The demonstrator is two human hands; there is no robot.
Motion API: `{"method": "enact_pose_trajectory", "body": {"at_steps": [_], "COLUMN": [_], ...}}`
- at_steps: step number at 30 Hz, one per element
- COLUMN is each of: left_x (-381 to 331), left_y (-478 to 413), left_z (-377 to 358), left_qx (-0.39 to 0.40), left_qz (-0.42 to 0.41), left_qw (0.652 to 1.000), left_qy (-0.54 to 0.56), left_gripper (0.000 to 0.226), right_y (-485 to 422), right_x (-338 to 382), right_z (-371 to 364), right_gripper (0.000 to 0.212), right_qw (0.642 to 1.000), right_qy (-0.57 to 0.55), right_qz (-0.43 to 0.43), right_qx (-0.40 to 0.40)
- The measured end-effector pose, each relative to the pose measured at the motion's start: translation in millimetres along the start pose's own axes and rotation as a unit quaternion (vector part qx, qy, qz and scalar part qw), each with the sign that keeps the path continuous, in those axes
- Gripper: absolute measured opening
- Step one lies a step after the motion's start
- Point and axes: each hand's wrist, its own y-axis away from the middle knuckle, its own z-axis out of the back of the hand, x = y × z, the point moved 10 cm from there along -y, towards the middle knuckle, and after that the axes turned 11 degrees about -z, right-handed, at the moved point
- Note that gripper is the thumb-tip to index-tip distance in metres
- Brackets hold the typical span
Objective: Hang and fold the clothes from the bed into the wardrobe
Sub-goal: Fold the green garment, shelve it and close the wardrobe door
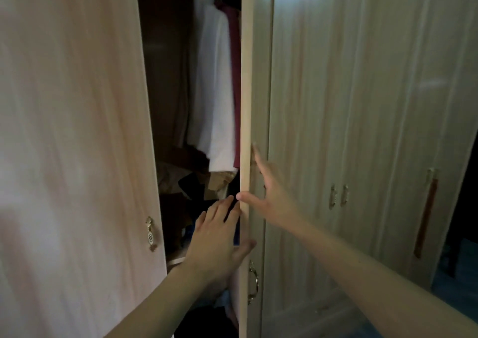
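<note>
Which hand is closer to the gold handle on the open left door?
Left. The left hand is right of the handle, at the gap; the right hand is farther right, flat on the other door.

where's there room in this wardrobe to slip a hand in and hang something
Free: the dark gap between the left door and the white garment. Crowded: beside the right door, where the maroon garment hangs against the white one, and below, where heaped clothes lie.

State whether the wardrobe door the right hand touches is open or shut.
Partly open: the door shows its edge, hanging clothes visible through the gap.
</note>
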Motion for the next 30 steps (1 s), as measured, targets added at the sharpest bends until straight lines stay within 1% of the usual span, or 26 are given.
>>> {"method": "enact_pose_trajectory", "body": {"at_steps": [2, 4, 8, 11, 15, 19, 21, 24, 26, 30], "left_x": [22.5, 46.4, 93.7, 122.6, 156.1, 175.5, 186.6, 206.8, 221.2, 247.8], "left_y": [5.0, 9.7, 13.5, 11.9, 9.3, 6.8, 5.1, -0.5, -6.8, -21.5], "left_z": [7.6, 14.0, 22.3, 26.3, 22.1, 15.8, 13.3, 15.4, 17.6, 19.7], "left_qx": [-0.017, -0.025, -0.029, -0.027, -0.024, -0.031, -0.031, -0.040, -0.054, -0.080], "left_qz": [0.009, 0.012, 0.020, 0.017, 0.009, 0.002, 0.010, 0.021, 0.032, 0.066], "left_qw": [1.000, 0.998, 0.993, 0.990, 0.990, 0.991, 0.991, 0.988, 0.986, 0.981], "left_qy": [-0.021, -0.060, -0.110, -0.138, -0.140, -0.130, -0.126, -0.150, -0.156, -0.166], "left_gripper": [0.082, 0.082, 0.081, 0.083, 0.081, 0.076, 0.075, 0.074, 0.079, 0.114], "right_y": [-9.5, -19.5, -43.4, -62.4, -84.3, -103.0, -110.5, -121.9, -131.2, -151.7], "right_x": [9.8, 19.0, 30.7, 33.8, 34.6, 34.5, 37.4, 44.1, 43.4, 36.2], "right_z": [-14.9, -34.0, -71.1, -94.5, -123.1, -137.9, -145.6, -155.3, -158.2, -164.7], "right_gripper": [0.108, 0.107, 0.100, 0.100, 0.100, 0.104, 0.105, 0.108, 0.112, 0.115], "right_qw": [0.999, 0.998, 0.997, 0.996, 0.997, 0.993, 0.991, 0.987, 0.983, 0.979], "right_qy": [0.035, 0.057, 0.075, 0.086, 0.081, 0.117, 0.129, 0.151, 0.168, 0.183], "right_qz": [-0.005, -0.004, 0.005, 0.005, -0.001, 0.006, 0.014, 0.041, 0.053, 0.074], "right_qx": [-0.023, -0.029, -0.015, -0.007, -0.005, -0.016, -0.022, -0.038, -0.050, -0.047]}}
